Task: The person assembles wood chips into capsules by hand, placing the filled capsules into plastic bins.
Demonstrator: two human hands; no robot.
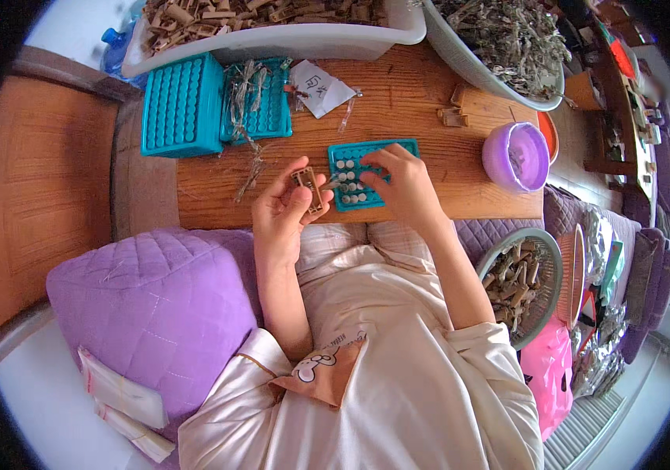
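My left hand [278,207] grips a small brown plastic casing [307,189] between thumb and fingers, with its hollow side showing. A thin silvery piece sticks out from the casing toward a teal tray [398,146]. Round silver-white discs [351,176], like button cells, sit in rows in the tray's left part. Over the tray's right part, my right hand [407,184] reaches down with its thumb and index finger apart. I see nothing between those fingertips. The hand covers part of the tray.
Stacked teal trays [182,106] stand at the left; another tray [268,117] bears wire bundles. A white bin [288,39] of brown casings lies behind. Far right are a basin [468,66] of wired parts and a purple pot [499,157]. A grey basket [558,274] holds casings.
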